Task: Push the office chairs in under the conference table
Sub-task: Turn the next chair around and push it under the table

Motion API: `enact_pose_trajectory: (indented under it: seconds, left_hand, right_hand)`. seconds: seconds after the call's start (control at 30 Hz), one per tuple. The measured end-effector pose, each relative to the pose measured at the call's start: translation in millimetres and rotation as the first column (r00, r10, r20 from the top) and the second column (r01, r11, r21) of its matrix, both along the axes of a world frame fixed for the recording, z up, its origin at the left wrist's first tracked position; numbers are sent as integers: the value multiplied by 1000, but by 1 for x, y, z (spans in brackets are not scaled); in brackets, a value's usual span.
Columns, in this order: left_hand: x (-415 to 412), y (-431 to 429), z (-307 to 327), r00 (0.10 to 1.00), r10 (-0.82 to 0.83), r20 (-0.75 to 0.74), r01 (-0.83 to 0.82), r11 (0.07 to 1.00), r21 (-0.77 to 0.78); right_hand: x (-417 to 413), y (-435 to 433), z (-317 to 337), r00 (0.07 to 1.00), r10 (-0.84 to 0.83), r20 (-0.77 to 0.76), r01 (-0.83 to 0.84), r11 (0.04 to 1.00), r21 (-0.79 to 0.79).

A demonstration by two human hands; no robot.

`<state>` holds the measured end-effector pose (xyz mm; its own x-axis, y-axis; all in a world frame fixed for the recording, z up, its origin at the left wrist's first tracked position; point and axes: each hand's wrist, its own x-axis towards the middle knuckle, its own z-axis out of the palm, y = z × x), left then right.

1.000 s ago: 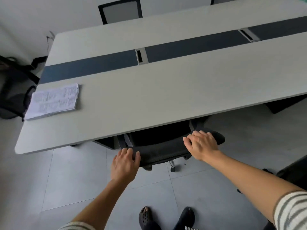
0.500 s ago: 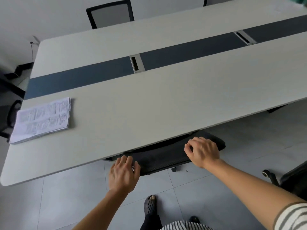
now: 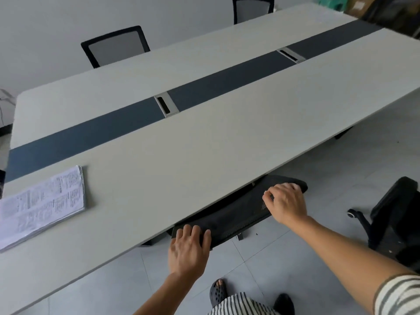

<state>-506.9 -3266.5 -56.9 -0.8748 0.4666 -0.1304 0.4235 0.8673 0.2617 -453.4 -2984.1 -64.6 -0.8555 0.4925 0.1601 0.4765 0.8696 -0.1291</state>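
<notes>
Both hands rest on the top edge of a black mesh office chair (image 3: 236, 214), whose backrest sits at the near edge of the conference table (image 3: 204, 142), its seat hidden beneath the tabletop. The left hand (image 3: 188, 251) lies on the left end of the backrest, fingers curled over its rim. The right hand (image 3: 286, 205) grips the right end, fingers bent over the top. A second black chair (image 3: 395, 226) stands on the floor at the near right, well apart from the table edge, one caster visible. Two mesh-backed chairs stand at the far side: one (image 3: 116, 46) toward the left, another (image 3: 252, 9) further right, both close to the far edge. A stack of printed papers (image 3: 43, 203) lies on the tabletop at the near left. A dark strip (image 3: 227, 85) with two metal cable ports runs along the table's centre. The person's dark sandals (image 3: 218, 292) show on the grey tiled floor.
</notes>
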Motion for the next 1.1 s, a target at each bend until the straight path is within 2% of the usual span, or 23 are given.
enact_pose_trajectory:
  seconds: [0.07,0.17,0.33,0.43,0.5,0.6,0.73,0.83,0.93,1.0,1.1]
  left_hand:
    - [0,-5,0,999,-53,4,53,999,7]
    - [-1,-18,0,995,-93,-32,95,994,53]
    - [5,-29,4,992,-126,15,124,987,102]
    - [22,-20,13,982,-183,38,177,975,135]
    - [39,-7,15,969,-243,38,238,966,102]
    - [62,10,8,965,-260,21,261,965,-27]
    - [74,25,5,974,-227,-19,225,971,-76]
    - [76,28,8,978,-203,52,204,979,-23]
    - [75,21,14,988,-134,78,137,990,-38]
    - [75,16,18,994,-77,78,85,991,-99]
    - [75,10,22,994,-53,94,63,992,-106]
  right_hand:
    - [12,-11,1,997,-30,-67,27,998,-49]
    - [39,-26,-7,989,52,-141,-65,994,-87]
    - [89,-44,0,979,132,-153,-160,969,-186]
    - [122,-53,12,976,96,-197,-150,948,-282]
    - [149,-53,17,980,45,-195,-110,934,-340]
    - [197,-48,17,992,-26,-126,-32,901,-432]
    - [224,-33,20,994,-66,-82,31,927,-375]
    - [199,-20,26,999,-46,-18,38,949,-313]
    - [165,-14,29,998,7,64,7,977,-211]
    - [149,-15,21,981,90,169,-54,977,-205]
    - [138,-20,9,967,121,224,-78,978,-192]
